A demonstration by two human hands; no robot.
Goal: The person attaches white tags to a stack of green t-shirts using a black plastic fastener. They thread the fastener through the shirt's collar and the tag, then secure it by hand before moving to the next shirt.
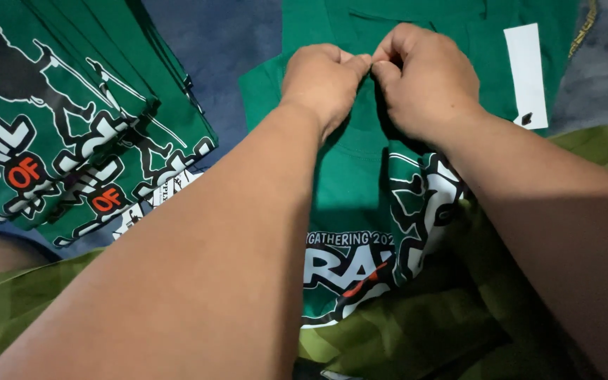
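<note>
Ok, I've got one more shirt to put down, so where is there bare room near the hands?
Bare blue-grey surface shows between the stack of folded green shirts and the green shirt that the left hand and right hand pinch. A grey patch lies beyond the white strip. Nearer, olive cloth and forearms crowd everything.

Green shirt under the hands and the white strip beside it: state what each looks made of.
Green shirt: soft matte knit fabric, probably cotton; it creases where both hands pinch it, and the print looks flat. White strip: likely paper or card, flat with crisp straight edges.
</note>
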